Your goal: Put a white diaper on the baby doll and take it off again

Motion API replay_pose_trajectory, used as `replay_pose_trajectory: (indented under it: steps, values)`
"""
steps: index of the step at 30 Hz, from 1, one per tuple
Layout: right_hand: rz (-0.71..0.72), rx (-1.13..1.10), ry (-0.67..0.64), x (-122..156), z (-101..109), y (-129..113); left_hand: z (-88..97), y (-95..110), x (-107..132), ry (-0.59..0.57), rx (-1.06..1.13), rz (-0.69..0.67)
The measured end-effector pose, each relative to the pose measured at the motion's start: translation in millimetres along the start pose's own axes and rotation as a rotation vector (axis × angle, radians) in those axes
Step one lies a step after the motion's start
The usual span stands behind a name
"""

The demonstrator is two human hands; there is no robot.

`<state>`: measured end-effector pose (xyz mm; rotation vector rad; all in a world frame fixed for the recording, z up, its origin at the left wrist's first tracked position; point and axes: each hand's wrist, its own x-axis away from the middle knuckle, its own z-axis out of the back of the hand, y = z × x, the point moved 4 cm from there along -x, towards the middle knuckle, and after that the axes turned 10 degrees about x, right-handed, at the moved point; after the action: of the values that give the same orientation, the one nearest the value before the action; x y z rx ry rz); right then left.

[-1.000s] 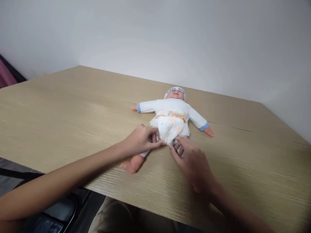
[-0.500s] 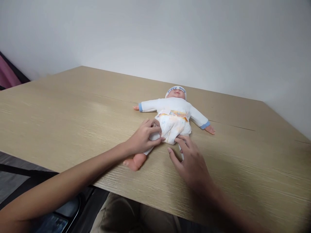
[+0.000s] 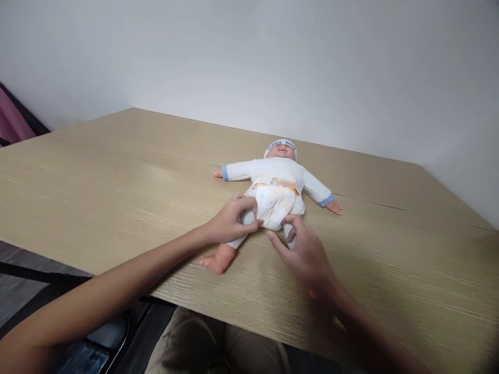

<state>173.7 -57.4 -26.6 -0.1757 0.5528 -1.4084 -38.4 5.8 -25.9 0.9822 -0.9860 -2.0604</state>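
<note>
On the wooden table (image 3: 117, 176), right of centre: a baby doll (image 3: 273, 170) on its back, arms spread flat, capped head far, legs near. Around its hips, a white diaper (image 3: 275, 205). Left hand (image 3: 230, 221) pinched shut on the diaper's left edge by the thigh, seemingly to snug the leg opening. Right hand (image 3: 306, 254) loosely open, fingertips on the diaper's near-right edge, thumb splayed clear, nothing clamped; probably steadying that side. Bare foot (image 3: 213, 262) poking toward the near edge, clear of both hands.
</note>
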Motion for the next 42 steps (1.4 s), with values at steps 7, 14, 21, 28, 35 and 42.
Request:
replay_pose_trajectory:
  steps: [7,14,21,28,35,42]
  values:
    - [-0.135,-0.236,0.087,-2.1,10.9,9.9,0.4,-18.6,2.4,0.180,0.441,0.166]
    - [-0.152,-0.193,0.028,-5.0,21.1,17.6,-7.2,-30.1,11.5,0.272,0.601,0.284]
    - [-0.046,-0.071,0.023,-5.6,15.4,10.9,-7.2,-17.3,11.6,0.158,0.353,0.264]
    - [-0.101,-0.137,-0.015,-5.3,11.2,12.3,-8.2,-13.8,9.3,0.059,0.682,0.425]
    - [-0.222,-0.291,-0.169,-3.6,13.4,15.9,-3.7,-21.1,12.2,0.047,0.836,0.479]
    - [-0.213,-0.317,-0.116,-3.4,10.1,14.4,-3.9,-19.7,10.7,0.086,0.738,0.418]
